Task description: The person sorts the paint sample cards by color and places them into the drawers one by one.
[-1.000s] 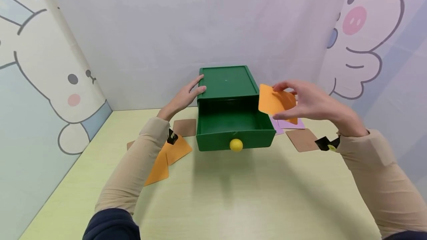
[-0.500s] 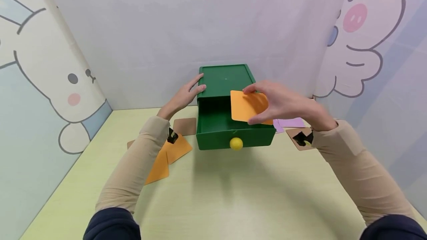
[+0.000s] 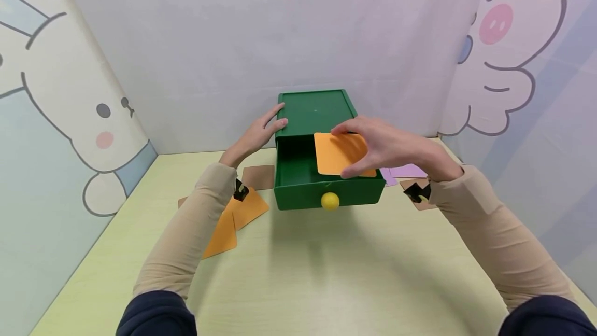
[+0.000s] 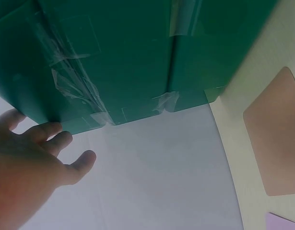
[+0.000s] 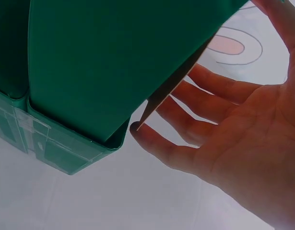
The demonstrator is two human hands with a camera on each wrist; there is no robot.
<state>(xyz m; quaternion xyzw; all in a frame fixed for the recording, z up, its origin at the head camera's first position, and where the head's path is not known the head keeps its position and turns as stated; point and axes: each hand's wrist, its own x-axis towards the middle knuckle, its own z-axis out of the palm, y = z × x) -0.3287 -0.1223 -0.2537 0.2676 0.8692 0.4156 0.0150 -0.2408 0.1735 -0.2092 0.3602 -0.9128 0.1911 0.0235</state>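
Observation:
A green box (image 3: pixel 314 110) stands near the back wall, its drawer (image 3: pixel 303 196) pulled out, with a round yellow knob (image 3: pixel 330 201) on the front. My right hand (image 3: pixel 389 141) holds an orange square card (image 3: pixel 333 154) by its edges, between thumb and fingers, above the right part of the drawer. In the right wrist view the card (image 5: pixel 171 86) appears as a thin, dark strip beside the green wall. My left hand (image 3: pixel 254 136) rests against the box's left edge, fingers spread; in the left wrist view its fingertips (image 4: pixel 51 129) touch the taped green side.
Orange cards (image 3: pixel 249 209) and a brown card (image 3: pixel 258 177) lie on the table (image 3: pixel 317 284) left of the box. To its right are purple cards (image 3: pixel 408 171) and another brown card (image 3: pixel 422 205), partly hidden by the right wrist. Printed cloth walls enclose the sides.
My right hand has carried the orange card leftward from beside the box to over the open drawer, then slightly lower. The left hand has stayed against the box.

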